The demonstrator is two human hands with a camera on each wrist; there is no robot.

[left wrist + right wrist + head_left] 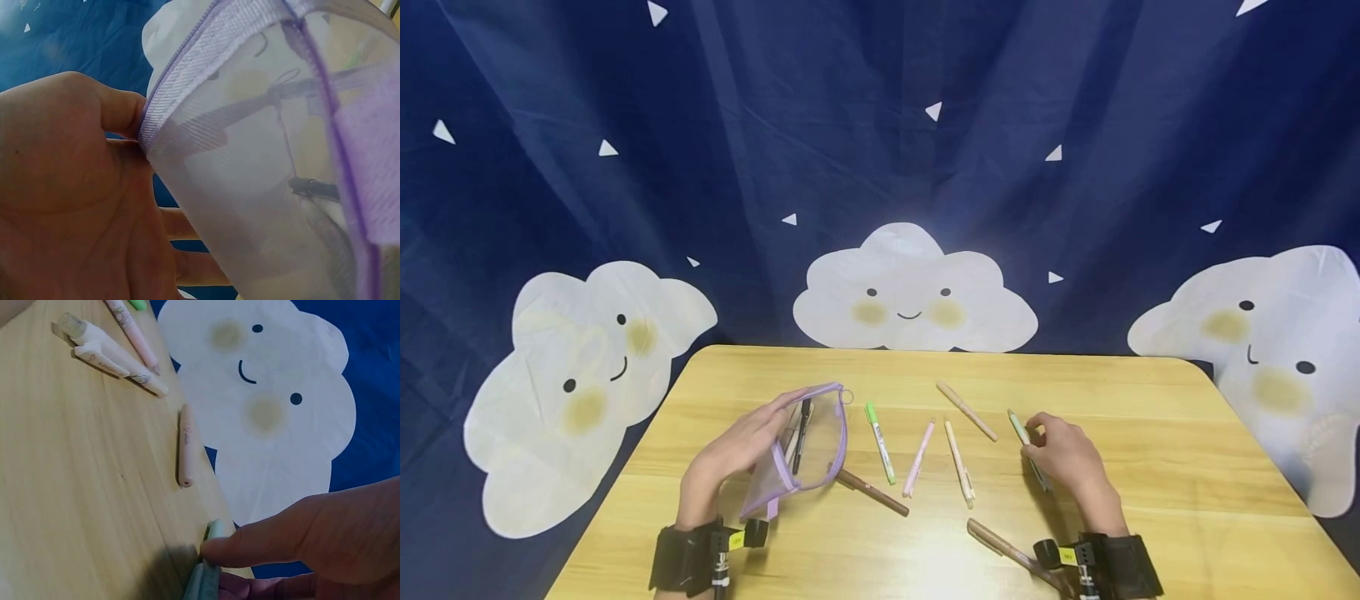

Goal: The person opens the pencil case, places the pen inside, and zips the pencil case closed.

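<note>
My left hand (737, 446) grips a see-through pencil pouch (826, 437) with purple trim, at the table's left. In the left wrist view, its thumb and a finger pinch the pouch's zipped edge (164, 115). A black pen (802, 437) shows inside the pouch, beside paler items that are hard to make out. On the right side of the table, my right hand (1067, 454) pinches a pale green pen (1017, 423) between thumb and fingers. In the right wrist view, part of this pen (215, 530) is hidden by the hand.
Between the hands lie a bright green marker (880, 442), a pink pen (919, 458), a cream pen (958, 462) and a peach pen (966, 411). One brown marker (876, 493) lies by the pouch, another (1000, 542) near my right wrist. A cloud-patterned curtain (880, 167) hangs behind the table.
</note>
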